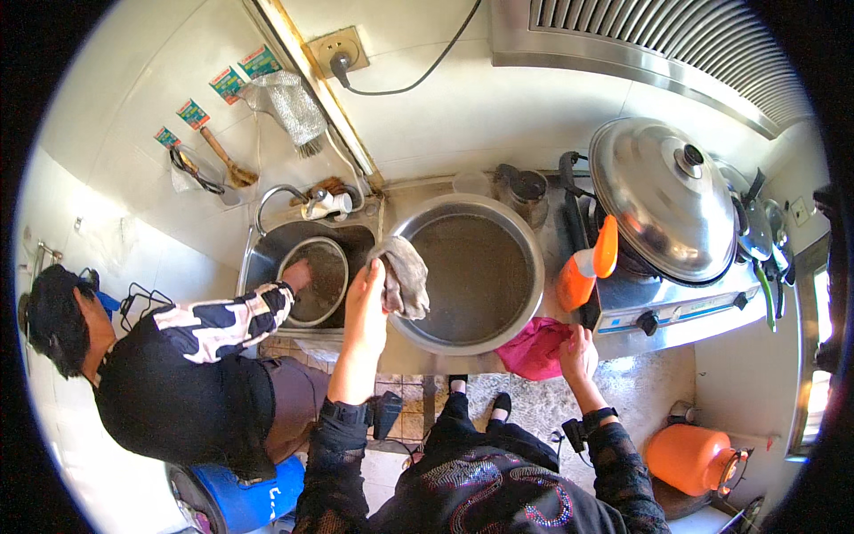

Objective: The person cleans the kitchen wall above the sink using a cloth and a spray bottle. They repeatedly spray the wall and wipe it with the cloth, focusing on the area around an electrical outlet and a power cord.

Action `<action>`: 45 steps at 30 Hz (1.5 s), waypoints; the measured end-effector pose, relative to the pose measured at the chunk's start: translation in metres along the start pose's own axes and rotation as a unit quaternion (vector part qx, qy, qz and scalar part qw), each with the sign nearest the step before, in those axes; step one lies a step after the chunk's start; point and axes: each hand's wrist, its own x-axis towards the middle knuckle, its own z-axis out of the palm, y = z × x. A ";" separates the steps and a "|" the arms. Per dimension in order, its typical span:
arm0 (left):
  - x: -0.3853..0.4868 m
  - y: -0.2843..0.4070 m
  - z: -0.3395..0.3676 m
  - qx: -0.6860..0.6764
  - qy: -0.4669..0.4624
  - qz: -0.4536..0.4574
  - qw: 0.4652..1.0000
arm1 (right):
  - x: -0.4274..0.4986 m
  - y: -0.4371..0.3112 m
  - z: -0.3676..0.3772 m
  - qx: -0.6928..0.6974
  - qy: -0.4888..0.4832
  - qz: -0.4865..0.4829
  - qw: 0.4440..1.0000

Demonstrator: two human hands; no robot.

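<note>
My left hand (369,294) holds a crumpled grey cloth (405,277) above the left rim of a large metal basin. That basin (472,277) stands on the counter and holds murky liquid. At the basin's lower right, my right hand (578,354) grips the edge of a pink cloth (534,348), which lies against the counter's front edge. An orange spray bottle (578,284) stands just above the pink cloth, beside the gas stove.
At left, a co-worker's hand (298,275) reaches into a smaller basin (283,257) in the sink (253,241). A large lidded wok (660,200) sits on the gas stove (674,307). Jars (529,193) stand behind the large basin. An orange gas cylinder (690,459) is at lower right.
</note>
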 end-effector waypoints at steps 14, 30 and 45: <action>-0.105 -0.088 0.064 0.118 -0.101 -0.020 0.988 | -0.020 -0.122 -0.086 0.592 -0.425 -0.129 0.673; -0.129 -0.089 0.010 0.111 0.006 0.021 0.994 | -0.030 -0.179 -0.084 0.603 -0.460 0.067 0.648; -0.098 -0.096 -0.084 0.148 -0.047 -0.074 0.985 | 0.084 -0.346 -0.051 0.833 -0.364 0.145 0.391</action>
